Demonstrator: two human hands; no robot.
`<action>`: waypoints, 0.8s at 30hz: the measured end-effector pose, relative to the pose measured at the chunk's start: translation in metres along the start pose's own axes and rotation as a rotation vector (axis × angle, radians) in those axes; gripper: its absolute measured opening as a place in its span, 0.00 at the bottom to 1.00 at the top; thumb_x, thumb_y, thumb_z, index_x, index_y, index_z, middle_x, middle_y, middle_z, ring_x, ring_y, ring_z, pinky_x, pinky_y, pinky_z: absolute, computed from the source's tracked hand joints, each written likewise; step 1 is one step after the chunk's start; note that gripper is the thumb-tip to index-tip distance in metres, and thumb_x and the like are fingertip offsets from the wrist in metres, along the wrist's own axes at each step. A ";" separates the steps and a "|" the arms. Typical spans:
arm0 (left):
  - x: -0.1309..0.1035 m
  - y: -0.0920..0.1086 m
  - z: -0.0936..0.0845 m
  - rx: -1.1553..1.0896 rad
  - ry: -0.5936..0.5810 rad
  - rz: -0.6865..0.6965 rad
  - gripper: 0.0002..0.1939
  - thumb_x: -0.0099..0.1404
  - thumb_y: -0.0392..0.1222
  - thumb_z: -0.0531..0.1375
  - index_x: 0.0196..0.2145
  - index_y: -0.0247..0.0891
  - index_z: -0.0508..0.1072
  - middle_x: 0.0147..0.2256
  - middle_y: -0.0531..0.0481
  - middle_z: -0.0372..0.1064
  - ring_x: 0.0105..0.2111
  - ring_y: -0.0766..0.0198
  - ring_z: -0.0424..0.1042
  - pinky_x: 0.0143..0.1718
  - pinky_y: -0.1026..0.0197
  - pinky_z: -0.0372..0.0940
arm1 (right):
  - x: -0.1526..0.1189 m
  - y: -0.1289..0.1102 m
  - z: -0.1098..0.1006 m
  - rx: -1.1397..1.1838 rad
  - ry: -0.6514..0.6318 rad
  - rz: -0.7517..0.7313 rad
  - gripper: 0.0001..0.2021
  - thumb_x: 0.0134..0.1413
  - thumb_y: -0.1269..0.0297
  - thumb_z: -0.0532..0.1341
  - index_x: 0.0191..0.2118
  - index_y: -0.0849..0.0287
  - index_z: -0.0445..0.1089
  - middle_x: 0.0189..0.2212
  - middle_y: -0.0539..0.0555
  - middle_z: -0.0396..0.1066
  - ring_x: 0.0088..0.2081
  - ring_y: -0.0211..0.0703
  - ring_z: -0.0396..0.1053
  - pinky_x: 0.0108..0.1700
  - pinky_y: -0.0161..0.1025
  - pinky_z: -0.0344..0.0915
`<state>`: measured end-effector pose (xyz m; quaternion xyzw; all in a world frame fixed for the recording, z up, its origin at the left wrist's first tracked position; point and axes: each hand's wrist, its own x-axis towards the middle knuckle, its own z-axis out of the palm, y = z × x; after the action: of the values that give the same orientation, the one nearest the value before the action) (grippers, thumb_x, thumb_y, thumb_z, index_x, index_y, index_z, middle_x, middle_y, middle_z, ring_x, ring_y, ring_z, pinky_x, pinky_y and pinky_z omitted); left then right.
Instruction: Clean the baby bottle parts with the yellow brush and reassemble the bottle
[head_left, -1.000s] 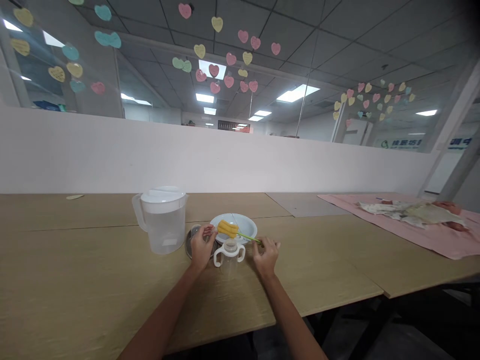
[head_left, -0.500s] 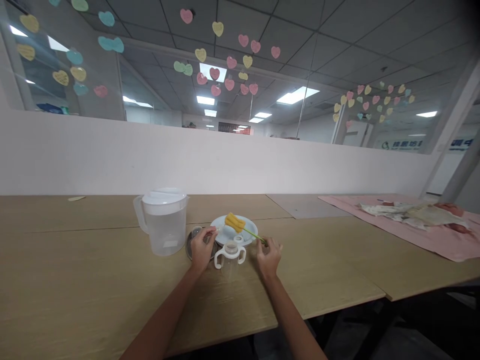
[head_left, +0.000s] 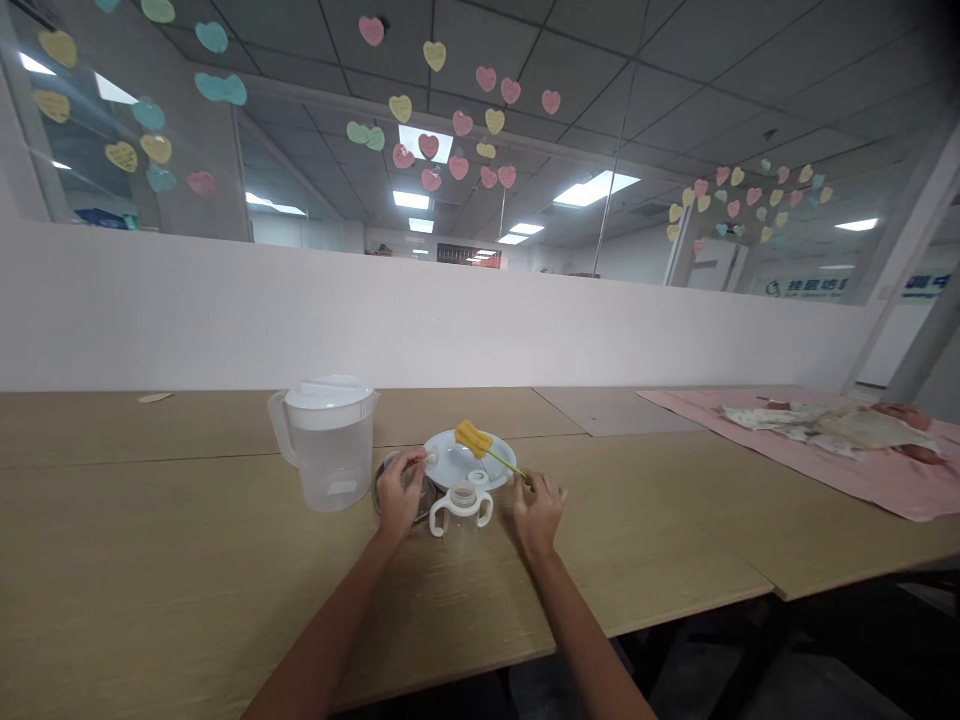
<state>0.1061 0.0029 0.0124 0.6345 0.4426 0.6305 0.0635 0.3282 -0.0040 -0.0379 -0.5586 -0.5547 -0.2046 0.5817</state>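
My right hand [head_left: 538,510] is closed on the green handle of a brush [head_left: 474,440] whose yellow sponge head is over a white plate [head_left: 447,472]. My left hand [head_left: 400,490] pinches a small, pale, translucent piece [head_left: 431,457] at the plate's left edge; its exact form is too small to tell. Between my hands a clear bottle with two white handles [head_left: 462,505] stands upright without a lid. A white ring [head_left: 478,479] lies on the plate's near part. Under and beside my left hand is a dark round tray [head_left: 428,500], partly hidden.
A lidded translucent pitcher [head_left: 334,450] with some water stands left of my left hand. Far right, a doll [head_left: 862,428] in pale cloth lies on a pink sheet [head_left: 795,460]. A low white wall [head_left: 450,320] borders the table's back.
My left hand has moved slightly left and up with the small piece. The yellow sponge head has shifted slightly up and to the right, while my right hand is nearly still.
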 end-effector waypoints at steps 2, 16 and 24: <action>0.003 -0.005 -0.006 0.097 -0.011 -0.003 0.10 0.59 0.39 0.51 0.34 0.38 0.71 0.36 0.47 0.73 0.38 0.58 0.71 0.43 0.56 0.65 | 0.000 0.001 0.000 -0.010 0.011 0.033 0.17 0.60 0.56 0.48 0.34 0.60 0.69 0.28 0.54 0.68 0.33 0.44 0.62 0.41 0.40 0.50; 0.007 -0.029 -0.011 0.517 -0.292 -0.059 0.24 0.48 0.24 0.50 0.43 0.38 0.68 0.39 0.46 0.73 0.39 0.57 0.72 0.39 0.61 0.64 | 0.000 0.002 -0.001 0.001 0.051 0.023 0.15 0.59 0.57 0.50 0.33 0.59 0.69 0.26 0.53 0.68 0.31 0.43 0.62 0.42 0.41 0.49; 0.035 0.016 0.034 0.124 -0.602 0.102 0.11 0.51 0.34 0.55 0.28 0.42 0.76 0.32 0.51 0.76 0.33 0.59 0.73 0.37 0.61 0.66 | 0.002 0.002 0.000 0.017 0.101 0.126 0.17 0.59 0.54 0.50 0.32 0.60 0.69 0.27 0.53 0.69 0.30 0.43 0.63 0.41 0.41 0.49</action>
<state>0.1369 0.0321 0.0420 0.8166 0.4092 0.3886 0.1211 0.3305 -0.0029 -0.0370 -0.5764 -0.4902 -0.1910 0.6253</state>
